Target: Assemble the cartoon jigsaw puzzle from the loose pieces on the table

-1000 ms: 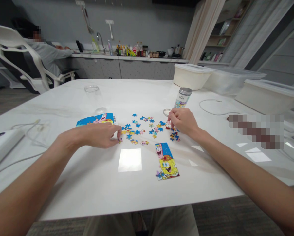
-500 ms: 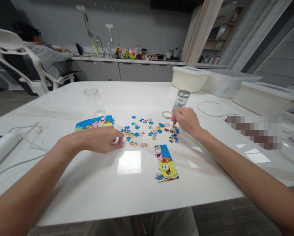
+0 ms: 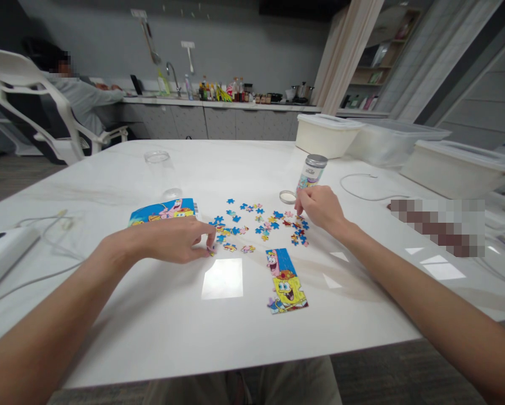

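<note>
"Head view, looking down: what are the hands at?"

"The left hand is bent low, its thumb and fingertips pinched together on a small puzzle piece, mostly hidden, with specks of yellow and purple showing."

"And the other?"

"The right hand is loosely curled, fingertips pointing down at the right edge of the loose pieces. I can't tell whether it has hold of one."

"What are those pieces like?"

"Flat and knobbly-edged, printed blue, yellow, pink and red. They lie scattered between the two hands, some overlapping."

"Any joined up?"

"Yes, an assembled strip nearer the person: a tall rectangle, straight along its right side, tabbed and notched along its left, with a pink cartoon figure above a yellow, square one."

"What surrounds them?"

"A glossy printed sheet lies partly behind the left hand, its left end rounded. Beyond it stands a clear cylindrical jar. Behind the right hand is a printed canister with a silvery metal lid, and just beside that a flat round ring."

"And the surface?"

"A smooth white table, faintly veined and shiny enough to throw back a bright square of light."
</note>
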`<state>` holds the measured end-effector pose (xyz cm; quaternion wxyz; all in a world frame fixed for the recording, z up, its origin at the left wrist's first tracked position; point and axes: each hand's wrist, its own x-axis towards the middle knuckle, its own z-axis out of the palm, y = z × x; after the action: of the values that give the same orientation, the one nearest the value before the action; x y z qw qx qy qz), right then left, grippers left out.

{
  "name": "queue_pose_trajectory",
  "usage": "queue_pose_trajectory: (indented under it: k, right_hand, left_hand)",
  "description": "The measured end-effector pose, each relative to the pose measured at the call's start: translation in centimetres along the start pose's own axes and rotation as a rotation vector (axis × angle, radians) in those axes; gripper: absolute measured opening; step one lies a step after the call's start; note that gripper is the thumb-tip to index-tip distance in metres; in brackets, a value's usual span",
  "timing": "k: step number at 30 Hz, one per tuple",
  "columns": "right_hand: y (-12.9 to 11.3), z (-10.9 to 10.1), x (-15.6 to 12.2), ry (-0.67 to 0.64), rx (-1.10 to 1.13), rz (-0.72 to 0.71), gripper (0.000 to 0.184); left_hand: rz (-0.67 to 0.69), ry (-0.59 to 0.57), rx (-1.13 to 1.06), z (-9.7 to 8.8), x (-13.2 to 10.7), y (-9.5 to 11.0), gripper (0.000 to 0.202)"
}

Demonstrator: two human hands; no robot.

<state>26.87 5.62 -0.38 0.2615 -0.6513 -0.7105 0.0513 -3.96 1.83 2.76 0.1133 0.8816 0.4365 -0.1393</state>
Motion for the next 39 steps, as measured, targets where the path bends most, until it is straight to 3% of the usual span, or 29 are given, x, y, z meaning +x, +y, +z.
queue_pose_trajectory:
  k: [6,14,16,20,23,29,33,39]
  right_hand:
    - [-0.1,0.1,0.0,-0.011,-0.023,0.001,0.05]
    - [-0.1,0.0,0.0,-0.039,-0.031,0.001,0.049]
    - [0.1,0.2,0.1,-0.052,-0.003,-0.094,0.047]
    - [0.4,1.8,-0.1,-0.097,0.081,-0.498,0.033]
    - [0.0,3.6,-0.3,-0.174,0.05,-0.62,0.034]
    - [-0.8,5.5,0.1,-0.272,0.007,-0.621,0.033]
    - [-0.7,5.4,0.4,-0.242,0.105,-0.61,0.028]
    - [-0.3,5.9,0.6,-0.143,0.146,-0.467,0.024]
  left_hand:
    - [-0.009,0.02,0.028,0.2,0.2,-0.2,0.029]
    - [-0.046,0.244,0.165,1.6,1.8,-1.1,0.042]
    - [-0.05,0.269,0.197,1.9,2.1,-1.0,0.042]
    - [-0.072,0.311,0.254,2.4,2.5,-0.3,0.037]
    - [-0.082,0.328,0.322,2.5,2.6,0.5,0.033]
    - [-0.063,0.298,0.354,2.2,2.3,1.4,0.031]
    - [-0.057,0.317,0.369,2.2,2.2,1.3,0.033]
    - [-0.047,0.332,0.37,2.4,2.4,1.2,0.033]
